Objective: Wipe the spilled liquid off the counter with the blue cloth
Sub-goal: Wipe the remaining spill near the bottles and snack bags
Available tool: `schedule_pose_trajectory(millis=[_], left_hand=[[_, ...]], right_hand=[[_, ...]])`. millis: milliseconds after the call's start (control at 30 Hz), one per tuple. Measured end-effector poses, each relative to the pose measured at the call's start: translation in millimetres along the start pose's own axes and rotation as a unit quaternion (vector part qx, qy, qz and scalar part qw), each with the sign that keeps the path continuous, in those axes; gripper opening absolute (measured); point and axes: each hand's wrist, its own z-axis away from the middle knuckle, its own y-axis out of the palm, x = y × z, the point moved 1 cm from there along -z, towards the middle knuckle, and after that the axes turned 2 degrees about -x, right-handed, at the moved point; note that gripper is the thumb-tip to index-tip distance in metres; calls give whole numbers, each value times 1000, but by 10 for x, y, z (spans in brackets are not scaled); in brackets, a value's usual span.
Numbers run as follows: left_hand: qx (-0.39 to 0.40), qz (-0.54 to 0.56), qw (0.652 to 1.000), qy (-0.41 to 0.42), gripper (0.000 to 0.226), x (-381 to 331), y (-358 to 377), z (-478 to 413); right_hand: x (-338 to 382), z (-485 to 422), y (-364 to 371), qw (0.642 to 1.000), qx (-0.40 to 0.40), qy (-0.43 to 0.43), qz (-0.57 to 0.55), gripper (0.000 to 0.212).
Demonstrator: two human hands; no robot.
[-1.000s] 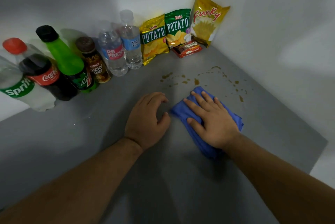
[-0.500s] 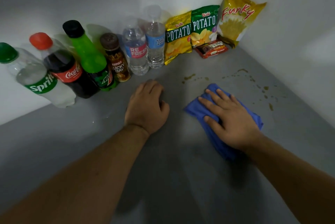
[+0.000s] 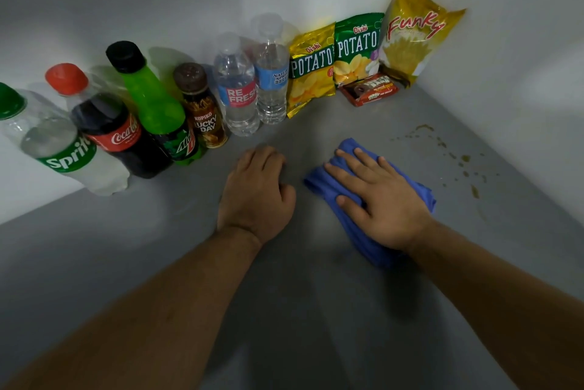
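Observation:
The blue cloth [image 3: 347,219] lies bunched on the grey counter [image 3: 300,310], and my right hand [image 3: 379,200] presses flat on top of it with fingers spread. Brown drops of spilled liquid [image 3: 461,162] dot the counter to the right of the cloth, near the right wall, apart from the cloth. My left hand [image 3: 257,193] rests on the bare counter left of the cloth, fingers curled under and holding nothing.
A row of bottles stands along the back wall: Sprite [image 3: 60,149], Coca-Cola [image 3: 110,130], a green soda [image 3: 155,108], a coffee drink [image 3: 203,114] and two water bottles [image 3: 249,86]. Chip bags [image 3: 357,48] and a small snack box [image 3: 371,91] fill the back corner.
My right hand has slid the cloth leftward over the left patch of brown drops, which no longer shows. The view has shifted left. My left hand has stayed put.

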Motion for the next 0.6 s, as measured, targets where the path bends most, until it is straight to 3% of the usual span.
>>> schedule_pose_trajectory(millis=[200, 267, 433, 600], left_hand=[[2, 4, 1000, -3, 43, -5, 2, -1], [-15, 24, 1000, -6, 46, -14, -8, 13], [-50, 102, 993, -18, 50, -9, -52, 40], [-33, 96, 995, -16, 55, -1, -53, 27]], right_hand=[[91, -568, -24, 993, -36, 114, 12, 63], [300, -681, 2, 994, -36, 100, 15, 63], [360, -276, 20, 999, 8, -47, -4, 63], [310, -527, -52, 1000, -1, 4, 9, 58]])
